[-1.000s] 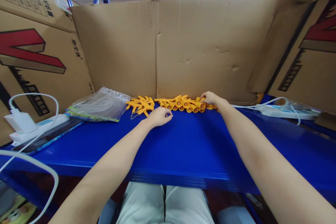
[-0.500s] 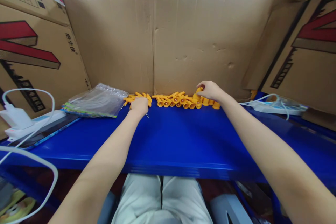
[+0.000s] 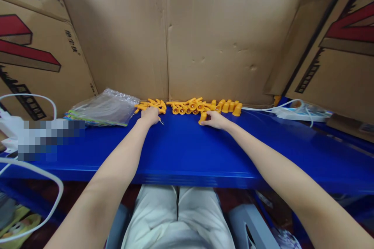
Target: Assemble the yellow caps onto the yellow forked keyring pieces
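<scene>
My left hand (image 3: 150,116) is closed at the front of a heap of yellow corkscrew handles (image 3: 152,103). From under its fingers sticks a yellow corkscrew (image 3: 161,122), its metal spiral pointing toward me. My right hand (image 3: 215,120) pinches a yellow bell-shaped cap (image 3: 202,118), which is upright with its wide end at the shelf surface. Behind that hand lie several yellow corkscrews fitted with bell-shaped ends (image 3: 187,109), their open ends facing me. Further right, several more yellow caps (image 3: 230,106) stand upright in a group.
The blue shelf (image 3: 181,148) is backed by a cardboard sheet (image 3: 219,46). Clear plastic bags (image 3: 106,107) lie at left, near a white charger and cable (image 3: 55,198). A white power strip (image 3: 300,113) sits at right. Printed cartons (image 3: 32,54) flank the sides.
My right hand has moved from the standing caps toward me and leftward, bringing one cap along. My left hand stays at the handle heap. The view has shifted slightly.
</scene>
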Tool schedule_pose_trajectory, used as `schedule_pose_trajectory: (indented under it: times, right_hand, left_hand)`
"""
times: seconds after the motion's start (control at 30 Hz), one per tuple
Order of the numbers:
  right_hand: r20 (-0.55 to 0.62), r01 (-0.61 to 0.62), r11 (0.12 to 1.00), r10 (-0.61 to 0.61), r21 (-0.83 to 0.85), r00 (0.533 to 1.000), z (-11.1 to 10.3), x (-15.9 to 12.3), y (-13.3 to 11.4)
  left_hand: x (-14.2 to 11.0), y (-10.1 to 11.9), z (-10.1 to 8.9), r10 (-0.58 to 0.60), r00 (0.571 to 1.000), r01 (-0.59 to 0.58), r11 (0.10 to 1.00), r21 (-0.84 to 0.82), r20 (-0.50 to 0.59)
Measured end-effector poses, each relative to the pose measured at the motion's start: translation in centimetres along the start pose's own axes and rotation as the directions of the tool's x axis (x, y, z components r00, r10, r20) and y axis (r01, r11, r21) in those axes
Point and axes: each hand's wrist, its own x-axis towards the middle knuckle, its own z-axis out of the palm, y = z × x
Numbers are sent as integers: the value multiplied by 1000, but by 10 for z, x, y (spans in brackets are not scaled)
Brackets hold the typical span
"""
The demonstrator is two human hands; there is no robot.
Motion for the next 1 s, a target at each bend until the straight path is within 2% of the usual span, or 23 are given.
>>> schedule_pose_trajectory:
  times: [0.17,0.27,0.33,0.4,0.47,0.53,0.63,0.7,0.8,0.9,1.0]
  right_hand:
    - [3,26,995,-25,-99,1000,3,-2,-7]
    - [-50,75,987,-83,-140,995,4,-2,-8]
    - [-105,123,985,-136,-120,985,5,-1,-6]
    - [-155,186,978,-199,-96,968,5,1,-4]
    - [-184,258,961,-273,-102,944,6,2,-3]
    - [-191,312,941,-333,-133,923,8,3,-3]
    - [-164,355,920,-381,-167,910,12,3,-7]
    - [-142,390,906,-413,-165,900,14,2,-10]
    - [-158,442,888,-458,-131,875,17,0,-13]
    - [-171,480,874,-486,-73,857,18,-2,-15]
    - [-155,489,872,-488,-32,859,18,-3,-17]
  left_hand:
    - [8,-5,7,3,997,-12,991,-137,-71]
    - [12,-4,9,-40,980,-16,960,-279,-192]
    - [14,-1,7,-90,957,-28,919,-392,-278]
    - [14,6,4,-158,940,-37,833,-552,-301]
    - [11,15,0,-212,950,-34,658,-752,-228]
    - [7,25,-4,-214,971,-3,417,-909,-102]
    - [-1,39,-11,-161,986,72,110,-991,54]
    - [-6,46,-13,-132,984,117,-21,-993,119]
    - [-11,53,-14,-99,981,153,-113,-982,165]
    - [-15,60,-14,-79,979,173,-147,-974,186]
    - [-18,65,-15,-71,979,179,-165,-970,193]
